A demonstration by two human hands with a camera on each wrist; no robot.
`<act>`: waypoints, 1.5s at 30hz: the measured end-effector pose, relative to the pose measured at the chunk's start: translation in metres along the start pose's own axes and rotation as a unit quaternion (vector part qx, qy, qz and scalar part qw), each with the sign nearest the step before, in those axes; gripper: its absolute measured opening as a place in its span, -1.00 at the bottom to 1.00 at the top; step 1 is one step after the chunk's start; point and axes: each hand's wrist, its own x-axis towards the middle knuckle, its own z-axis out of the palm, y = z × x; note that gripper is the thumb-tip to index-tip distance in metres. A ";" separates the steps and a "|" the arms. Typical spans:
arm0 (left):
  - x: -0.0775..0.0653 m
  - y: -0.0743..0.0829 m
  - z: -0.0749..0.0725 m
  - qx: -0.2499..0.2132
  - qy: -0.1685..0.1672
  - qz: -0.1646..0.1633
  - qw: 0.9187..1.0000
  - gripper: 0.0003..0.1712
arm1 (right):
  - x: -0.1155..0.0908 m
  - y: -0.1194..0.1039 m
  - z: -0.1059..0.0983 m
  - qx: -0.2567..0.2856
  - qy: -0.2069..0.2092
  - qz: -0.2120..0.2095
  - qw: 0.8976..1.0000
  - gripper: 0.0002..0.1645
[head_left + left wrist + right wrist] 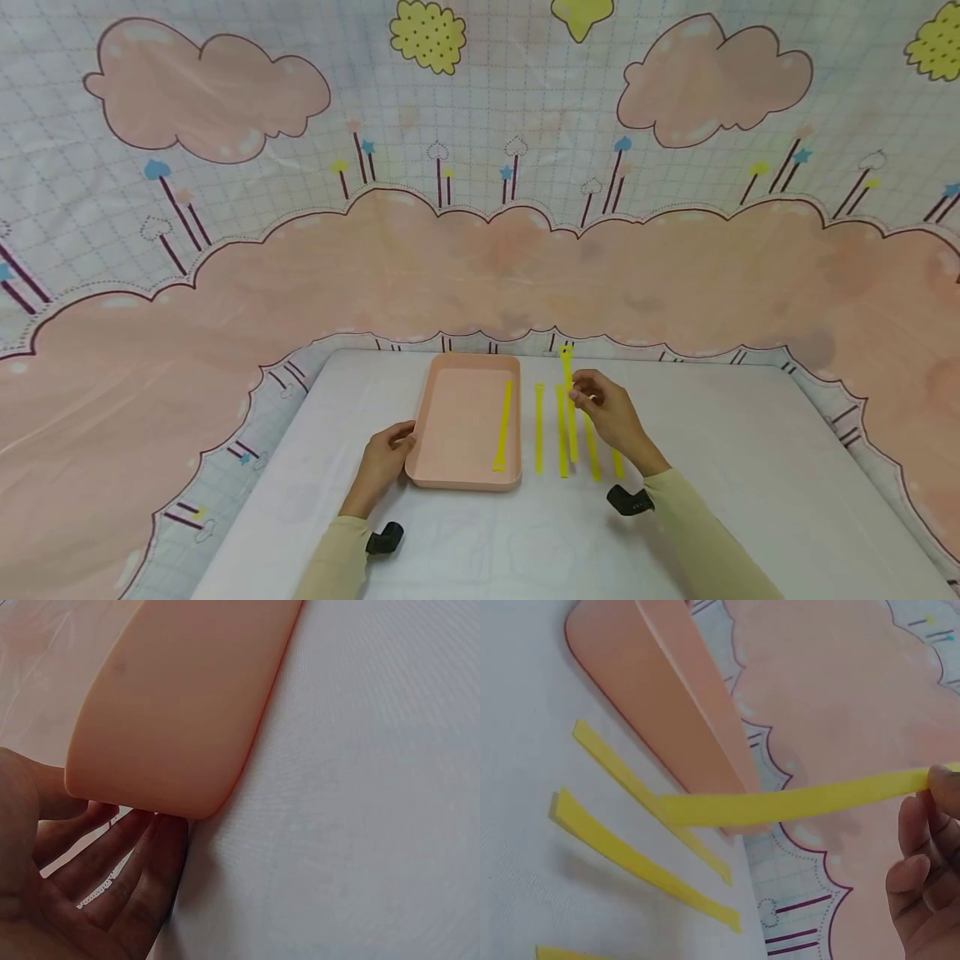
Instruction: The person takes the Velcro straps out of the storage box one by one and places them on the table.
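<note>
My left hand rests its fingers and thumb against the left side of a shallow pink tray. In the left wrist view, the fingertips meet the tray wall near a corner and are partly hidden behind it. My right hand pinches a long, flat yellow strip between thumb and fingers, with a small wider head at its top end. That strip stands raised over other yellow strips lying on the table right of the tray. A single yellow strip lies inside the tray along its right side.
A white-covered table carries everything. Behind it hangs a patterned cloth with pink clouds, which also drops past the table's sides. A small black device is worn on the right wrist, another on the left.
</note>
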 end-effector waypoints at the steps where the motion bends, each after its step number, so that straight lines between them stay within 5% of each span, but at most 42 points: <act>1: 0.000 0.000 0.000 -0.001 0.001 0.000 1.000 -0.61 | -0.001 -0.004 -0.002 0.005 0.004 0.007 1.000 -0.71; 7: 0.002 -0.001 0.000 -0.003 0.004 0.002 1.000 -0.61 | -0.006 -0.023 -0.017 0.045 0.022 0.054 0.997 -0.71; 18: 0.002 -0.002 0.001 -0.004 0.001 0.001 1.000 -0.61 | -0.006 0.024 -0.030 0.063 0.030 0.087 0.994 -0.67; 35: 0.002 0.001 0.000 -0.017 -0.001 -0.007 1.000 -0.59 | -0.014 0.038 -0.057 0.083 0.020 0.169 0.982 -0.61; 45: 0.001 0.001 -0.001 -0.020 0.000 -0.004 1.000 -0.60 | -0.015 0.047 -0.075 0.037 -0.011 0.197 0.980 -0.53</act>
